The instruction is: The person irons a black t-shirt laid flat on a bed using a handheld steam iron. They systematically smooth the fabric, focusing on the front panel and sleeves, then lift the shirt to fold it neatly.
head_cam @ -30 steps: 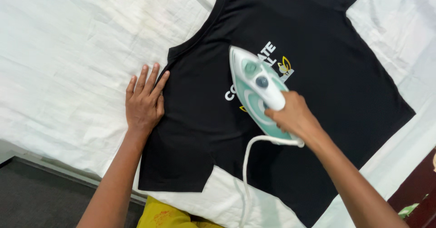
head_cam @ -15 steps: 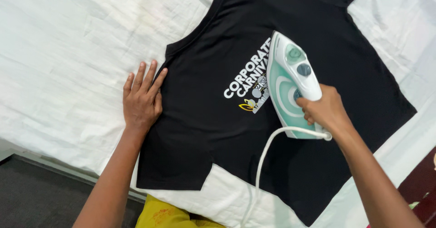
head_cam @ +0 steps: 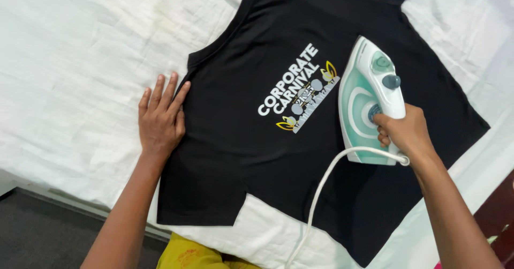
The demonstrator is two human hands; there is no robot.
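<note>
A black T-shirt (head_cam: 251, 156) with a white and yellow print lies flat on a white sheet (head_cam: 75, 60). My right hand (head_cam: 404, 132) grips the handle of a white and green iron (head_cam: 367, 100), which rests on the shirt just right of the print. Its white cord (head_cam: 321, 188) trails down toward me. My left hand (head_cam: 159, 119) lies flat, fingers spread, on the sheet at the shirt's left edge beside the collar.
The sheet's near edge drops to a dark floor (head_cam: 37, 231) at lower left. A yellow cloth (head_cam: 193, 253) shows at the bottom. Dark brown furniture (head_cam: 500, 215) stands at the lower right corner.
The iron has slid to the right across the shirt, off the print, which now shows fully. My left hand has stayed in place.
</note>
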